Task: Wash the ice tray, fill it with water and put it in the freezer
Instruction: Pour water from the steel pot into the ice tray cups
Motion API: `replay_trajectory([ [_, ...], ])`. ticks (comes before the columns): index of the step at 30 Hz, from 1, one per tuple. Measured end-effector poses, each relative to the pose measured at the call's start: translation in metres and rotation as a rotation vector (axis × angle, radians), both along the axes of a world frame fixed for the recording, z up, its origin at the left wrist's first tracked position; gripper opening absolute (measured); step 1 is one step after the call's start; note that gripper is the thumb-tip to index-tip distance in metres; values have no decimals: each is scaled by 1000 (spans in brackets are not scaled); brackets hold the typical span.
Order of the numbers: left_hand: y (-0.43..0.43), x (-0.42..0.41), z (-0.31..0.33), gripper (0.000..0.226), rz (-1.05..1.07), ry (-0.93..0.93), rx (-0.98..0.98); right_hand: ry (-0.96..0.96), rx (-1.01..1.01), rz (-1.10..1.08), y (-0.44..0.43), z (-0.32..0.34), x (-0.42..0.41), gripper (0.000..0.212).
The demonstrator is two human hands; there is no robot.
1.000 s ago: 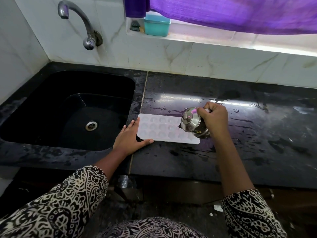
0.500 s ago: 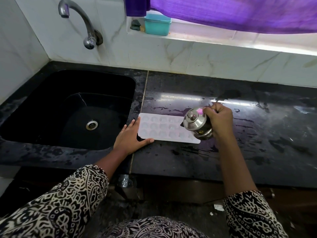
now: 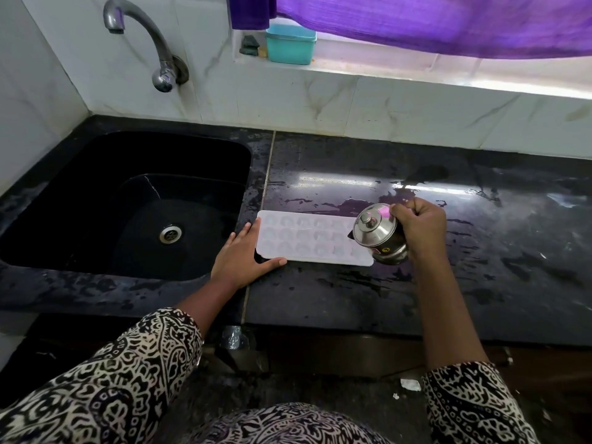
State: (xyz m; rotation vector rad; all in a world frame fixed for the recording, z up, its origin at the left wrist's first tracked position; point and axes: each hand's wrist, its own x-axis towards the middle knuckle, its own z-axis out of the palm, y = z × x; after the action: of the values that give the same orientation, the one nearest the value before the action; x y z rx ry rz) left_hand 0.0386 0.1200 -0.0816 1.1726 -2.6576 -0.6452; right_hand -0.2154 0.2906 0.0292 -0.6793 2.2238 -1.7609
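A white ice tray lies flat on the wet black counter, just right of the sink. My left hand rests open against the tray's left end, thumb along its front edge. My right hand grips a small lidded steel jug, tilted to the left with its spout over the tray's right end. Whether water is flowing from the spout is not visible.
A black sink with a drain sits to the left, under a curved steel tap. A teal box stands on the window ledge below a purple curtain. Puddles cover the counter.
My right hand and the steel jug have shifted slightly to the right, toward the tray's right end. My left hand and the tray have stayed put.
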Motion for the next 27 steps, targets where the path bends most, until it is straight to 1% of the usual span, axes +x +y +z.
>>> replay_trajectory([
  [4,-1,0,-1,124,5,8,0,94,43,14,1,1,3,36],
  [10,-1,-1,-2,125,5,1,3,180,90,28,2,3,4,37],
  [27,0,1,-1,124,6,3,1,219,92,24,3,11,5,39],
])
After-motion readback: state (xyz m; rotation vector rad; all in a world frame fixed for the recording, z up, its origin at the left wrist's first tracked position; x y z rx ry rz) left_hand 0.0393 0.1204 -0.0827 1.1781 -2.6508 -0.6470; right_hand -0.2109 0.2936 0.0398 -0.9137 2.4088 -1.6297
